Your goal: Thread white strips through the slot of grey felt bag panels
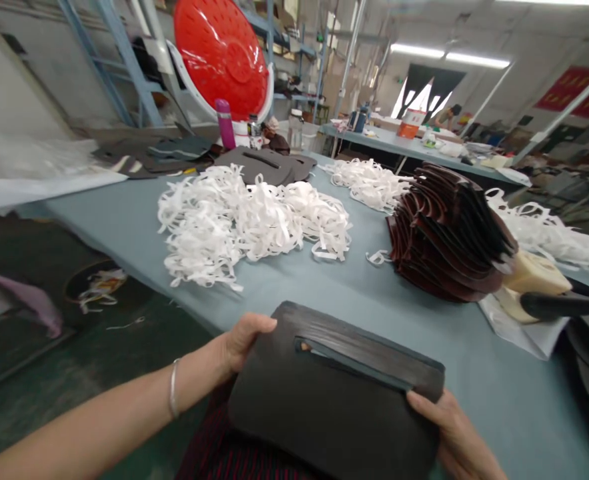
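Note:
A black leather-like panel (pixel 319 407) with rounded corners and a long slot near its upper edge is held in front of my body, tilted. My left hand (pixel 244 340) grips its upper left corner, thumb on the front face and fingers hidden behind. On the other side my right hand (pixel 449 420) holds the right edge, its thumb lying beside the slot's end. Beyond the panel lie heaps of white looped strips (pixel 269 220). To the right a stack of dark brown panels (pixel 444 233) leans on the table.
The blue-grey table (pixel 354 287) spreads ahead. Beside the stack stands a cream-coloured block-like object (pixel 539 280) with a black cylindrical part. Grey slotted pieces (pixel 264 167), a purple bottle (pixel 225 125) and a red basin (pixel 224 57) are at the back. A person (pixel 447 118) is far off.

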Available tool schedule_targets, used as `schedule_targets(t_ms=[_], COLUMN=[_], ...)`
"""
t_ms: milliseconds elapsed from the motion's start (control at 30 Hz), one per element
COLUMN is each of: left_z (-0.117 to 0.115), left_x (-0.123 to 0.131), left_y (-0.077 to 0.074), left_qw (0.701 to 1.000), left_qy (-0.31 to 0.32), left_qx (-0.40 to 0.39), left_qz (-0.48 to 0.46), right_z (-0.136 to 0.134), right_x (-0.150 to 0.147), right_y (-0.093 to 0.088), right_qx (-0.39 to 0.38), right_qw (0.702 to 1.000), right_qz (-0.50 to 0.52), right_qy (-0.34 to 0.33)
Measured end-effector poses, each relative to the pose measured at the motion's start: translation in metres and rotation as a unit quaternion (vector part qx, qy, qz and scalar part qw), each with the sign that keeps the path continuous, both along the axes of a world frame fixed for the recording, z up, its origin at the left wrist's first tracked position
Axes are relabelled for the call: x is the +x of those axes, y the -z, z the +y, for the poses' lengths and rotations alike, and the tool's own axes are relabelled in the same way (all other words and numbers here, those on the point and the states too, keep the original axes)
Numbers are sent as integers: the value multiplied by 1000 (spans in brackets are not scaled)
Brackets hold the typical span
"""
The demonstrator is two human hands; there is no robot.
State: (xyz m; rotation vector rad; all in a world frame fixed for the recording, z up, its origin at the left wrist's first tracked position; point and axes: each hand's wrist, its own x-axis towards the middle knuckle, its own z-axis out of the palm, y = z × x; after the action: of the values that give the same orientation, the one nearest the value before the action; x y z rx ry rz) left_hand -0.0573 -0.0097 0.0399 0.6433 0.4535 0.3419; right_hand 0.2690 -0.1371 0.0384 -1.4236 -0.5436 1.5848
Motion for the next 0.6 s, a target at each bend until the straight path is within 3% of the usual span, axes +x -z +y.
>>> schedule_targets(t_ms=[100,233,600], left_z=[1,4,6], left_x=[-1,5,10], left_y=[6,-2,4], left_qw=[998,998,998], left_qy=[-26,-61,-47], left_qx=[-43,-8,-35], left_qz=[-25,29,21], right_z=[-4,-6,-4], right_x=[-1,-1,-12], right_y=[2,2,-10], right_qx=[-14,-35,-58], right_qw=[999,995,984], right_qz=[1,30,82], right_qy=[36,86,145])
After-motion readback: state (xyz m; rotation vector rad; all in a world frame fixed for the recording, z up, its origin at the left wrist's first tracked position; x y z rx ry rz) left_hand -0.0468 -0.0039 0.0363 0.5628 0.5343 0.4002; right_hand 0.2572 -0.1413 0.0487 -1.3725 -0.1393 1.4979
